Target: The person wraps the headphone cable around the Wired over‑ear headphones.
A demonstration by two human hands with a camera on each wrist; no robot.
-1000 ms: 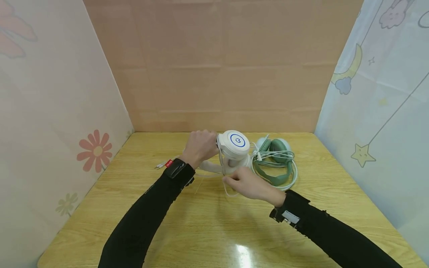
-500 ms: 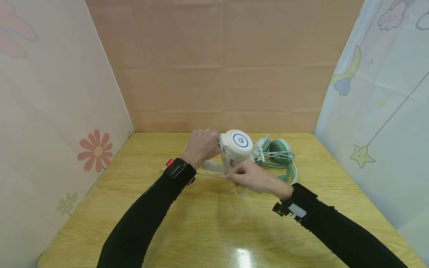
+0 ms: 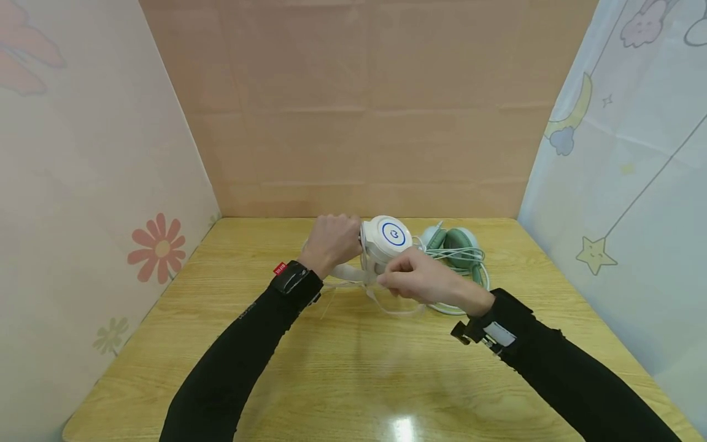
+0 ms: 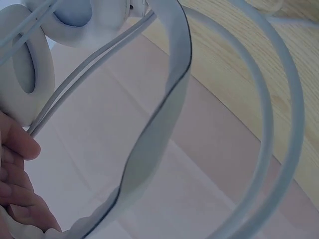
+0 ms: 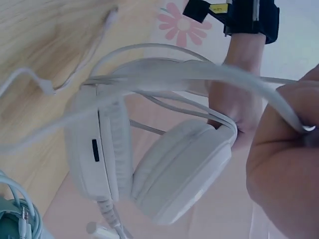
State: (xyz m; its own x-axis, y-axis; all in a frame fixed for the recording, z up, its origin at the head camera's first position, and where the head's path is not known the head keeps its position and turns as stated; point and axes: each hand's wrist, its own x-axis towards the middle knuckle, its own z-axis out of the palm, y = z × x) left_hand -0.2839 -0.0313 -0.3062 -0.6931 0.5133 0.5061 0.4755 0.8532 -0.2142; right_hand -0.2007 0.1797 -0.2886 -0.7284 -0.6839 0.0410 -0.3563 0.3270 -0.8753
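Observation:
My left hand (image 3: 334,242) grips white headphones (image 3: 388,238) with a blue ring on the ear cup, raised over the table. In the left wrist view, its curled fingers (image 4: 22,191) hold the headband (image 4: 154,142), which bends across the middle. White cable strands pass around the headphones. My right hand (image 3: 422,277) is just in front of the ear cups, pinching the white cable (image 5: 219,74) between thumb and finger. A cable loop hangs below that hand. Both padded cups (image 5: 174,172) face each other in the right wrist view.
Green headphones (image 3: 459,241) with a bundled pale cable lie to the right on the wooden table (image 3: 331,380). A red tag (image 3: 280,268) shows beside the left wrist. Patterned walls stand left and right, with a brown backdrop (image 3: 364,110) behind.
My right hand has moved up and to the right, drawing the cable along. The left hand stays nearly in place, and the headphones have shifted only slightly.

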